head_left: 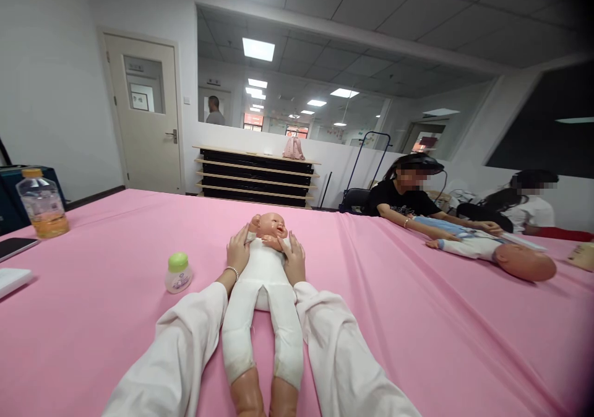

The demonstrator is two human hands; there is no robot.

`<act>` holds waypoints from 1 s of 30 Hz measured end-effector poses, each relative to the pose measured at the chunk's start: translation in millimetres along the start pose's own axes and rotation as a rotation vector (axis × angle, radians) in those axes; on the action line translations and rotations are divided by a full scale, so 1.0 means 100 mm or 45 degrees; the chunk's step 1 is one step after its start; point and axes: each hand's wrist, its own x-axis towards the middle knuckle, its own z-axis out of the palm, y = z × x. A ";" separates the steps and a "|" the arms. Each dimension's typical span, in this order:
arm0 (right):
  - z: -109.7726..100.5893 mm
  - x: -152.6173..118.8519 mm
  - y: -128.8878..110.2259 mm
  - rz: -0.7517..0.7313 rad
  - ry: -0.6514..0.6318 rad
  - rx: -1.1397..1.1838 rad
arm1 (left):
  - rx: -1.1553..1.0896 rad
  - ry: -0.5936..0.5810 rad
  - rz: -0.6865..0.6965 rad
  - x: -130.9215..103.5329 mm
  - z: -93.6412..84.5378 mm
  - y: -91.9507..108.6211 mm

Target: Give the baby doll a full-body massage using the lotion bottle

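Note:
A baby doll (264,265) with a white cloth body lies on its back in front of me, its head away from me and its feet towards me. Around the doll's upper arm on the left side is my left hand (238,251), closed against it, with a beaded bracelet at the wrist. My right hand (296,259) grips the doll's other arm, which is bent across the chest. Parts of both doll arms are hidden by my fingers. To the left of my left forearm stands a small jar with a green lid (179,273).
A pink cloth (116,262) covers the table, creased on the right. At the left are a drink bottle (43,203), a phone (16,247) and a white object (13,281). Across the table at right, a person (403,188) handles another doll (496,250); another person sits beyond.

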 end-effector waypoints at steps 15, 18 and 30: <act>-0.08 0.04 -0.06 -0.064 -0.192 0.051 | 0.040 -0.157 0.481 0.06 0.06 -0.03; -0.05 0.02 -0.05 0.034 -0.122 0.190 | -0.069 -0.122 0.452 0.06 0.09 -0.06; -0.04 -0.08 0.50 1.070 0.872 0.777 | -0.723 0.543 -0.755 0.08 0.00 -0.36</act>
